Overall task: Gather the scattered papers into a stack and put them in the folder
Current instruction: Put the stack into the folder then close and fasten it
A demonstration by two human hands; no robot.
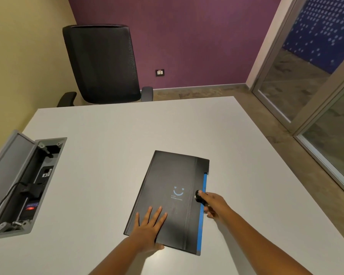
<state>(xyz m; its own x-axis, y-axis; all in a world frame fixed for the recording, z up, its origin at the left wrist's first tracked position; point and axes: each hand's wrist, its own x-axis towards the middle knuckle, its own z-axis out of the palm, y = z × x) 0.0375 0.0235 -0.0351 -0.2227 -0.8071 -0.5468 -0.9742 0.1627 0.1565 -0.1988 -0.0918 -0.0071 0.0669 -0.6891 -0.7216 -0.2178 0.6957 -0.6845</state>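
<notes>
On the white counter (111,147) lies the closed black folder (167,197), blue strip along its right edge; no loose papers show. Left hand (147,229) rests flat, fingers spread, on the cover. Right hand (213,205) pinches the clasp (198,195). Folder likely stiff, light, smooth: hold by edges.

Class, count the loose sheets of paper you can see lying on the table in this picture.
0. No loose sheets show on the table. Any may be hidden inside the closed folder, which the left hand presses flat.
</notes>
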